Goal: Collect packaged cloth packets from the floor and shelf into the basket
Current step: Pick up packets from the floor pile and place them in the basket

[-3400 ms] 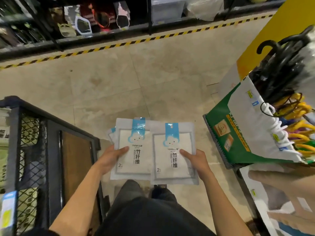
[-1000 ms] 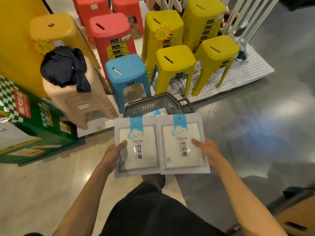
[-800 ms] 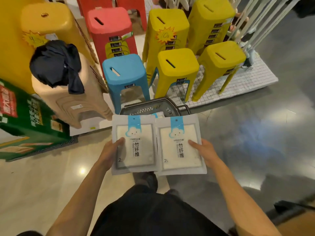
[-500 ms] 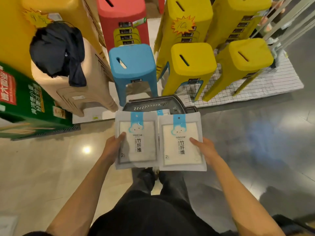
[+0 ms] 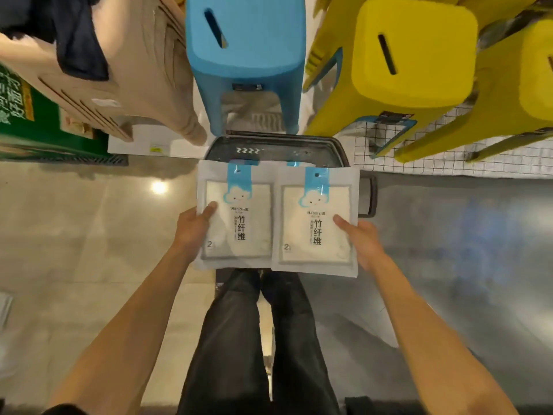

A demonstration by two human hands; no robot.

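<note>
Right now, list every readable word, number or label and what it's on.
"竹纤维": vertical, on the left packet and again on the right packet.
"2": lower left corner of each packet.
Brand line above it on both packets: Latin letters, too blurred to spell.
Small print beside "竹纤维": too small.
Print on the green box: blurred.
Dark labels on the blue stool and yellow stool: unreadable.

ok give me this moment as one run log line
left hand: grips left packet | right hand: grips right packet | basket: on floor beneath packets | step: packets not yet dropped in
</note>
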